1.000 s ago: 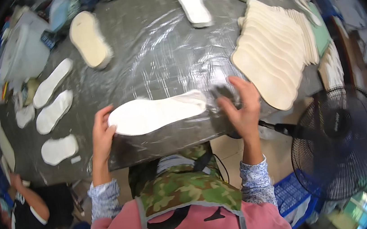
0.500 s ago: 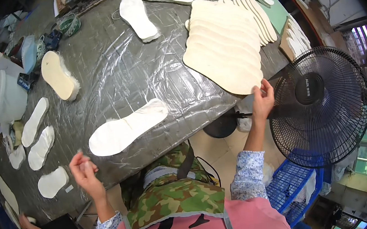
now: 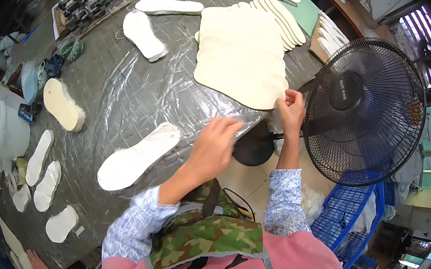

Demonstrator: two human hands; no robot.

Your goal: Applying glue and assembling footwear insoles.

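Note:
Cream insole pieces (image 3: 241,60) lie fanned in an overlapping stack on the table's right part. My right hand (image 3: 292,114) pinches the near tip of this stack between thumb and fingers, at the table edge. To its left, my left hand (image 3: 214,148) hovers over the near edge, fingers bent and smeared by motion; whether they hold anything is hidden. Just left of that hand lies a white shoe-shaped insole (image 3: 138,158), apart from it. A cream-soled insole with a fluffy rim (image 3: 62,105) rests farther left.
A black standing fan (image 3: 364,112) stands close to my right arm, above a blue plastic basket rack (image 3: 344,210). White insoles (image 3: 143,35) lie about the plastic-covered table (image 3: 116,100). A white bucket (image 3: 7,129) is at left. Another person's hand (image 3: 38,263) shows lower left.
My left hand has moved right, from beside the white insole's left end to near the stack. The right hand stays at the stack's tip. The whole view has shifted somewhat.

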